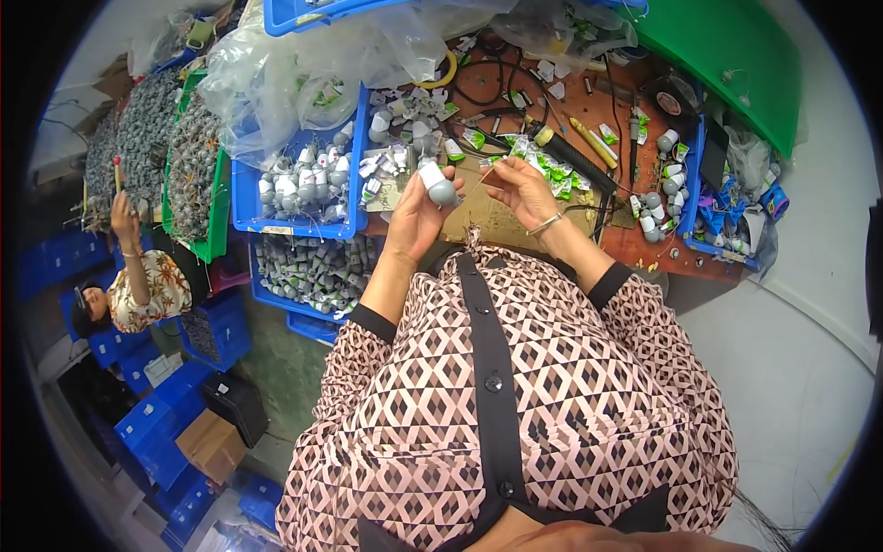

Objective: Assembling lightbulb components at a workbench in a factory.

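Note:
My left hand [414, 224] is closed around a small bulb-shaped piece [437, 184] with a white collar and a grey rounded end, tilted over the bench. To its right, the fingers of my right hand [527, 195] are pinched together at what looks like a thin wire [480, 180] reaching toward the bulb-shaped piece. Its far end and the exact grip are too small to make out. Below both hands lies a piece of brown cardboard [501, 232]. Loose grey and white pieces [405, 124] are heaped just beyond my left hand.
Blue bins [359, 221] of similar pieces stand at the left. Across the bench lie white-and-green paper scraps [561, 179], a dark rod-shaped tool [575, 158], cables and a black tape roll [674, 95]. A blue tray [692, 235] edges the right. Another person [152, 290] works far left.

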Tool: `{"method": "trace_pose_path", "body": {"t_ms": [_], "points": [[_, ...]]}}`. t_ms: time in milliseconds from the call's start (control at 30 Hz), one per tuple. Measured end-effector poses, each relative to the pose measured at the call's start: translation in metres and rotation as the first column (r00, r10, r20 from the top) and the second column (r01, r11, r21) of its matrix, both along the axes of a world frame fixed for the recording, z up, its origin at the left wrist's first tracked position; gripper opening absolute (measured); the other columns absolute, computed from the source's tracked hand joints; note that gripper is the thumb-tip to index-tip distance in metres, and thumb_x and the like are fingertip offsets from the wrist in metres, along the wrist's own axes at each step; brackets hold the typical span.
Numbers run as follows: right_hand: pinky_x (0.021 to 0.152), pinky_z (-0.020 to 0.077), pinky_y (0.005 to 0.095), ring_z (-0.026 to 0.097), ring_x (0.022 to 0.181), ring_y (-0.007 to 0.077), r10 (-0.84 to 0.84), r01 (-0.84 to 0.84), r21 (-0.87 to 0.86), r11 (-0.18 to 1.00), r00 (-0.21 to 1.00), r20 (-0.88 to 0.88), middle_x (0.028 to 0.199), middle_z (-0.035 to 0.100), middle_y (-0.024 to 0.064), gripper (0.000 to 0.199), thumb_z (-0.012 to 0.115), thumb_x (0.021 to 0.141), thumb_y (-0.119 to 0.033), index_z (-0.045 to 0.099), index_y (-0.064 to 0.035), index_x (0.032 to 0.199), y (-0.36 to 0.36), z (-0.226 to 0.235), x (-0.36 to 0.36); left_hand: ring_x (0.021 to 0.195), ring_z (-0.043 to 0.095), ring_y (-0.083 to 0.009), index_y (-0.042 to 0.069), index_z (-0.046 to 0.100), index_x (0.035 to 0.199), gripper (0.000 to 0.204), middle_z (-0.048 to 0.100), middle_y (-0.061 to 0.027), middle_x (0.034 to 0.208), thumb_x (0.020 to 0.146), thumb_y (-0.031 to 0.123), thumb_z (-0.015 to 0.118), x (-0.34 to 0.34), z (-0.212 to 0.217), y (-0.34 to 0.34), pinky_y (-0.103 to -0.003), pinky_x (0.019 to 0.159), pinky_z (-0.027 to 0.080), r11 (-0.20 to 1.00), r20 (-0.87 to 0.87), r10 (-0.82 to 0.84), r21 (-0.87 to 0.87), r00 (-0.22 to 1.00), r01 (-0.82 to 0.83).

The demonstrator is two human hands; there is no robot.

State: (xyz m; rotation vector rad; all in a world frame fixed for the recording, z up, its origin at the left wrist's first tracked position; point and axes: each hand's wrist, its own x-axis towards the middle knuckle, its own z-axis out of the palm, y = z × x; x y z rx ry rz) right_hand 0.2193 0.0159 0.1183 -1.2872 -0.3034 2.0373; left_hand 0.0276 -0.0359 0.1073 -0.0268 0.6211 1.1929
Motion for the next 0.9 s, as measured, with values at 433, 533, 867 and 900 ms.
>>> {"method": "trace_pose_path", "body": {"t_ms": [433,533,867,900], "points": [[0.052,0.0445,0.0198,0.053,0.057,0.0068,0.234,-0.242,-0.002,0.97,0.933,0.273,0.069,0.055,-0.002,0.014,0.058,0.086,-0.021,0.055,-0.0079,0.084,-0.015,-0.093,-0.052,0.108,0.051,-0.0242,0.014,0.03,0.13,0.039,0.045,-0.0112,0.124,0.095,0.029,0.039,-0.024,-0.059,-0.061,-0.042,0.087,0.047,0.997,0.001,0.075,-0.021,0.997,-0.075],[0.044,0.0413,0.0199,0.051,0.053,0.005,0.323,-0.506,0.201,0.839,0.759,0.565,0.065,0.053,-0.0022,0.015,0.058,0.085,-0.021,0.056,-0.0066,0.085,-0.008,-0.104,-0.076,0.103,0.053,-0.0223,0.014,0.033,0.128,0.037,0.047,-0.0099,0.123,0.094,0.027,0.042,-0.042,-0.065,-0.055,-0.04,0.086,0.047,0.987,-0.041,0.154,-0.033,0.987,-0.155],[0.047,0.0399,0.0244,0.048,0.05,0.0091,0.327,-0.777,0.292,0.558,0.53,0.783,0.062,0.052,0.0018,0.021,0.056,0.084,-0.024,0.057,-0.003,0.085,0.002,-0.143,-0.1,0.109,0.049,-0.0232,0.013,0.035,0.126,0.039,0.048,-0.011,0.123,0.092,0.025,0.048,-0.06,-0.093,-0.047,-0.041,0.09,0.044,0.954,-0.107,0.295,-0.017,0.95,-0.298],[0.047,0.0399,0.0244,0.048,0.05,0.0091,0.33,-0.778,0.292,0.557,0.53,0.781,0.062,0.052,0.0018,0.021,0.056,0.084,-0.024,0.057,-0.003,0.085,0.001,-0.143,-0.103,0.11,0.049,-0.0235,0.013,0.034,0.127,0.04,0.048,-0.0109,0.123,0.091,0.024,0.048,-0.063,-0.096,-0.044,-0.042,0.091,0.043,0.95,-0.119,0.309,0.0,0.944,-0.311]]}}
